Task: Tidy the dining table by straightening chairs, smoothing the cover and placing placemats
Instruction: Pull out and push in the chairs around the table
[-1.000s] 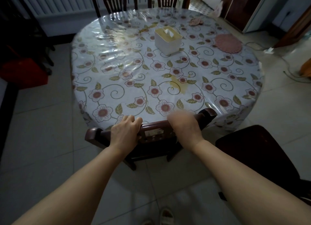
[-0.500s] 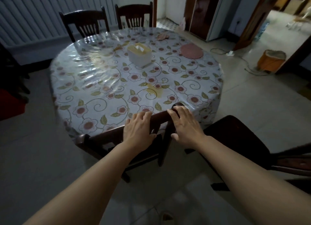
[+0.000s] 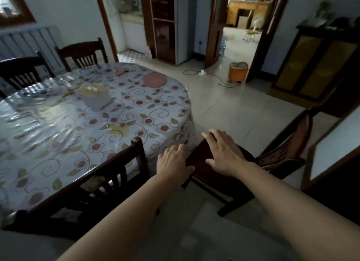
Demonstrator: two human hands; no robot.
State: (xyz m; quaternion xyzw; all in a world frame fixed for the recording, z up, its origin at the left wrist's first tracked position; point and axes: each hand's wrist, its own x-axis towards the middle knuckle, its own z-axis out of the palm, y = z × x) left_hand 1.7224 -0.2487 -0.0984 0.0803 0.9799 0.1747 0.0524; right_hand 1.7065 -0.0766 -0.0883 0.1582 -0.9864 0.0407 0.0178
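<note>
A dark wooden chair (image 3: 229, 175) stands pulled out at the table's right end, its back (image 3: 284, 147) pointing away from the table. My right hand (image 3: 224, 153) lies flat on its seat, fingers spread toward the far corner. My left hand (image 3: 173, 163) rests at the seat's left edge, thumb touching it, fingers relaxed. Another dark chair (image 3: 116, 171) is pushed against the near side of the table. The floral cover (image 3: 58, 124) under clear plastic shows ripples at the left. A round pink placemat (image 3: 154, 79) lies at the far right edge.
A white tissue box (image 3: 94, 95) and a small pink item (image 3: 120, 70) sit on the table. Two more chairs (image 3: 81, 52) stand on the far side. A dark cabinet (image 3: 311, 69), an orange bin (image 3: 237, 71) and a power strip with cord (image 3: 202, 72) are to the right.
Both hands have left the top rail of the near chair and moved right onto the seat of the second chair. My view has swung right, toward the doorway.
</note>
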